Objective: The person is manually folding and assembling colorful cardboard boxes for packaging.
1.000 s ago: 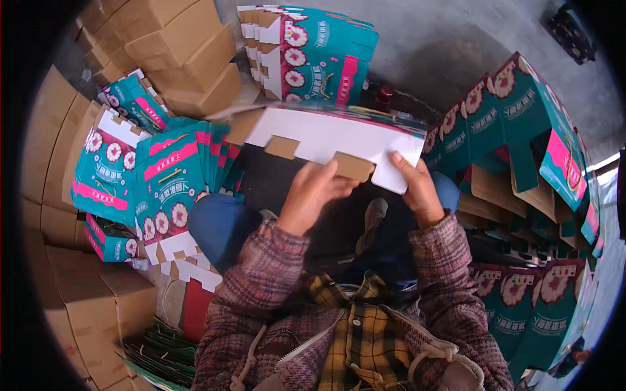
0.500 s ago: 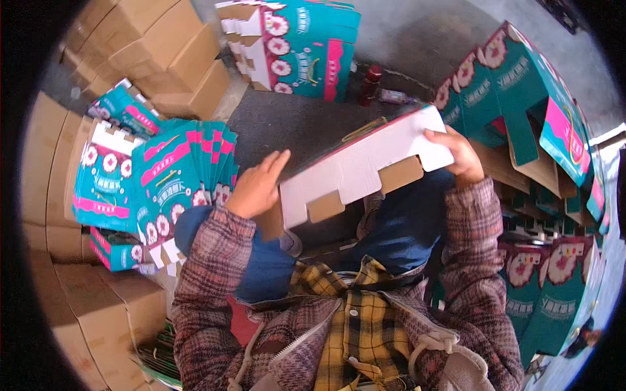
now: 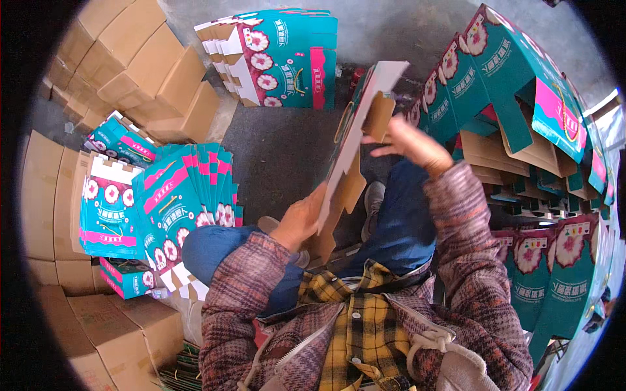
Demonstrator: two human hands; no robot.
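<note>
Left hand (image 3: pixel 302 219) is clamped on the near end of a flat cardboard carton with a white edge panel and brown flaps (image 3: pixel 353 140), and that carton is tilted steeply, its far end leaning right, up above the blue-trousered legs (image 3: pixel 407 212)! Right hand (image 3: pixel 417 148), fingers spread apart, just beside the upper flap; touching or not, can't tell. Over to the left, teal, pink and maroon folded cartons (image 3: pixel 173 207) fan out near plain brown cardboard boxes (image 3: pixel 147 65).

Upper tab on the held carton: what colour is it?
Plain cardboard brown; the upper tab shows best in the head view.
</note>
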